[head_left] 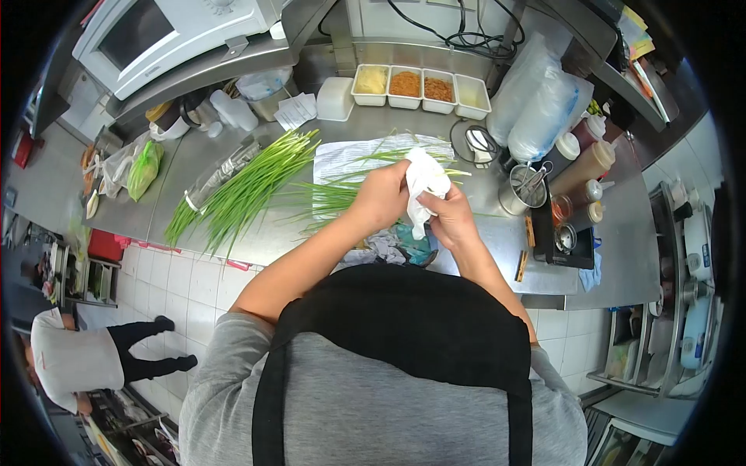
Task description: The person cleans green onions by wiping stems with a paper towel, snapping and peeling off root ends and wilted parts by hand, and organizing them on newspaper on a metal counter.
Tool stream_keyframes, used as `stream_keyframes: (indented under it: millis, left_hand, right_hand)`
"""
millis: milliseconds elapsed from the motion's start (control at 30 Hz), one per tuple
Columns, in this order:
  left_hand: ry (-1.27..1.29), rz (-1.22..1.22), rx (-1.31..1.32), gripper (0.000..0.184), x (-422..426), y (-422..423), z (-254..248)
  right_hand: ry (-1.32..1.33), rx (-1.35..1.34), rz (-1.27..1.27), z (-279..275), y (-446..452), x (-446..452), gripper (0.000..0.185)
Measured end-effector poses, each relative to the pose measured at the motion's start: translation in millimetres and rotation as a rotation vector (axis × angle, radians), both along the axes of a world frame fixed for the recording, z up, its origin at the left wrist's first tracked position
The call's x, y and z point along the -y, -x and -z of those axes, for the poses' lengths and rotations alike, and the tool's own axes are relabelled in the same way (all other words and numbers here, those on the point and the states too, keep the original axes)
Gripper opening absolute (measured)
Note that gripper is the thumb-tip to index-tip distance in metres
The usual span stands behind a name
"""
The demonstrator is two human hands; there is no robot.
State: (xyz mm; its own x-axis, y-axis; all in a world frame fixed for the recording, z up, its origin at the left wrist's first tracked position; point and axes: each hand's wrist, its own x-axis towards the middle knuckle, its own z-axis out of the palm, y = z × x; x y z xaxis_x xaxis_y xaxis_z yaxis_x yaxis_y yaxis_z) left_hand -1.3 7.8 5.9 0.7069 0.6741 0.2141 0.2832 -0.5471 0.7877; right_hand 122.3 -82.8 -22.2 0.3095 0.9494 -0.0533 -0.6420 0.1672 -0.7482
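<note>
Between my two hands hangs a crumpled white paper towel (426,182), held above the steel counter. My left hand (382,194) is closed on its left side, and my right hand (451,217) pinches it from the lower right. Beneath them, loose green chives (334,198) lie across a printed paper sheet (330,159). A large bunch of chives (256,186) lies to the left, its pale ends toward the back. Crumpled cloths (385,247) sit at the counter's front edge, partly hidden by my arms and apron.
White tubs of food (406,87) line the back wall. At right stand a metal container with utensils (519,194), several sauce bottles (594,163) and plastic bags (536,101). A green bag (144,171) lies far left. Another person (78,349) stands at lower left.
</note>
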Motion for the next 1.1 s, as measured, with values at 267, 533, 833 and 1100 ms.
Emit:
stream_keyframes:
  millis: [267,533,833,1100]
  left_hand:
    - [0.037,-0.016,-0.014,0.007,8.7,15.6,3.8]
    - [0.554,0.006,0.346,0.006,-11.1,22.7,16.9]
    - [0.315,-0.016,0.155,0.006,5.7,19.4,1.8]
    - [0.713,0.171,0.251,0.013,3.2,18.1,-10.5]
  right_hand:
    - [-0.041,-0.118,0.314,23.0,-49.9,-14.1,0.023]
    - [0.461,1.482,0.549,38.6,-116.6,34.7,0.052]
    - [-0.034,0.84,0.196,-9.9,-28.7,7.0,0.027]
    - [-0.111,0.624,0.03,-25.1,-16.7,-0.7,0.016]
